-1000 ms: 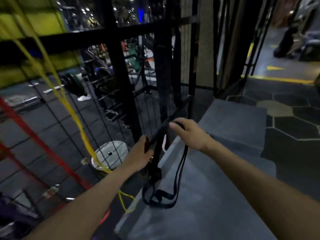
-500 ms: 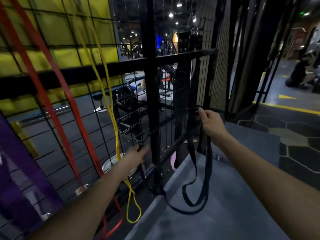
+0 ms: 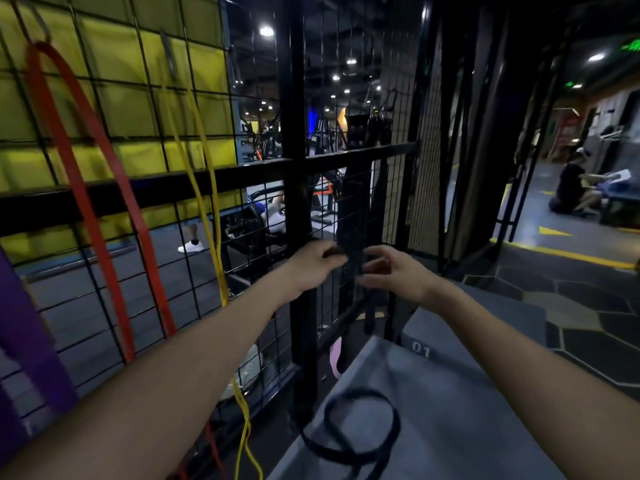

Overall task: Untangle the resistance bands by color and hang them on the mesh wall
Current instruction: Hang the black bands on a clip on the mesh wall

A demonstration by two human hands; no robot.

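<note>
Both hands meet at the mesh wall [image 3: 145, 109], working the black band [image 3: 353, 216] that hangs there. The left hand [image 3: 313, 266] has its fingers curled onto the band; the right hand [image 3: 394, 271] is half open, fingers bent toward it, grip unclear through blur. The band's tail lies looped on the grey surface [image 3: 467, 393]. Red band [image 3: 93, 188] and yellow band [image 3: 204, 188] hang to the left, well apart. Open gym floor stretches to the right.
</note>
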